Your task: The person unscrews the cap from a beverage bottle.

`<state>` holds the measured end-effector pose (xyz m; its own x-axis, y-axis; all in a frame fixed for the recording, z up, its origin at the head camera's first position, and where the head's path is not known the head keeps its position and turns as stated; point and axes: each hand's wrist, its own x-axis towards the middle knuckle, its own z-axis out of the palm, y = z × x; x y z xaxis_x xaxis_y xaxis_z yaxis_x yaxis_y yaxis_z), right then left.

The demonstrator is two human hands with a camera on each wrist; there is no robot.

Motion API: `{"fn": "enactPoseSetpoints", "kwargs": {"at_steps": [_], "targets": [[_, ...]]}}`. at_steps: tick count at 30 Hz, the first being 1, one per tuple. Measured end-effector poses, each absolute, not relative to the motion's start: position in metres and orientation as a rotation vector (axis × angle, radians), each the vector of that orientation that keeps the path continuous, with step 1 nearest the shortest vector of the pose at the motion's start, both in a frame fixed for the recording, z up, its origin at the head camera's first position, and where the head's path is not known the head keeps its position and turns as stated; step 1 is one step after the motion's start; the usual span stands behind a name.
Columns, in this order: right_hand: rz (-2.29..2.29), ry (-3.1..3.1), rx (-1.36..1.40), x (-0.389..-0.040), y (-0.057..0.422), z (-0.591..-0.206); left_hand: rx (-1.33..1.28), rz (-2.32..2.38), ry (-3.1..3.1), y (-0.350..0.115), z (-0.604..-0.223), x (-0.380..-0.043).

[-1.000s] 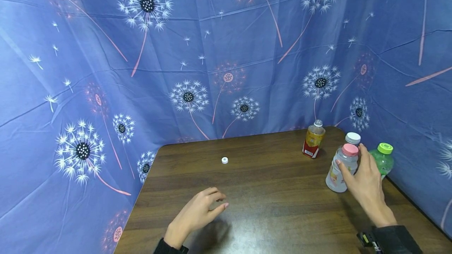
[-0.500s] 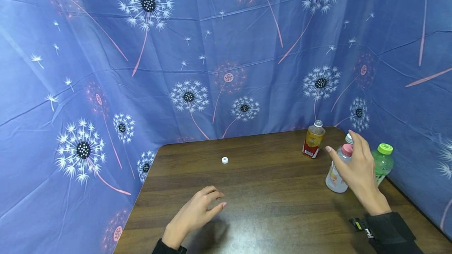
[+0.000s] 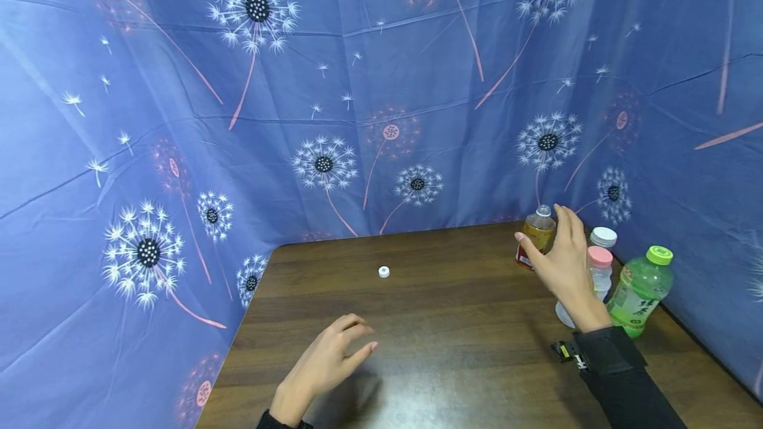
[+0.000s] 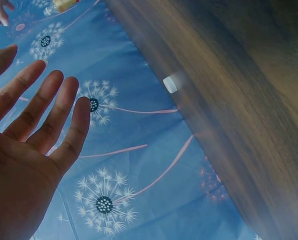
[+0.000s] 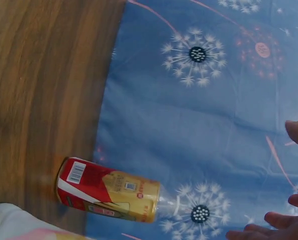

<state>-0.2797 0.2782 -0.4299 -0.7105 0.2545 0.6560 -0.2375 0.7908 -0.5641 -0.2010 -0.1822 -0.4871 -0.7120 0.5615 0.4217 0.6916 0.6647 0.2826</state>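
My right hand (image 3: 563,267), fingers spread and holding nothing, hovers above the table just in front of a bottle with a red and yellow label (image 3: 537,237). That bottle stands upright, its clear neck bare; the right wrist view shows the labelled bottle (image 5: 109,190) apart from the fingertips (image 5: 276,220). A small white bottle cap (image 3: 384,271) lies on the table. Nearer me, my left hand (image 3: 328,359) hangs over the tabletop with relaxed fingers and nothing in them. From the left wrist, the cap (image 4: 170,84) appears well away from the left hand (image 4: 34,145).
Right of my right hand stand a pink-capped bottle (image 3: 601,267), partly hidden by it, a white-capped bottle (image 3: 603,238) behind, and a green bottle (image 3: 640,293) with a lime cap. A blue dandelion-print cloth (image 3: 369,85) hangs around the brown wooden table (image 3: 453,336).
My right hand has moved left, from the pink-capped bottle to in front of the red-and-yellow-labelled one. The green bottle is now in fuller view. My left hand has barely shifted.
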Motion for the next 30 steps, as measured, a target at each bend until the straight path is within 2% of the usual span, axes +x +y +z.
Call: {"fn": "enactPoseSetpoints", "kwargs": {"at_steps": [14,30], "targets": [[0.801,-2.508,-0.19,-0.335,0.289,-0.439,-0.966,-0.635,-2.598,-0.187,-0.496,-0.201],[0.854,-2.582,-0.301,-0.359,0.301,-0.443,-0.975,-0.691,-2.615,-0.189,-0.508,-0.196]]}}
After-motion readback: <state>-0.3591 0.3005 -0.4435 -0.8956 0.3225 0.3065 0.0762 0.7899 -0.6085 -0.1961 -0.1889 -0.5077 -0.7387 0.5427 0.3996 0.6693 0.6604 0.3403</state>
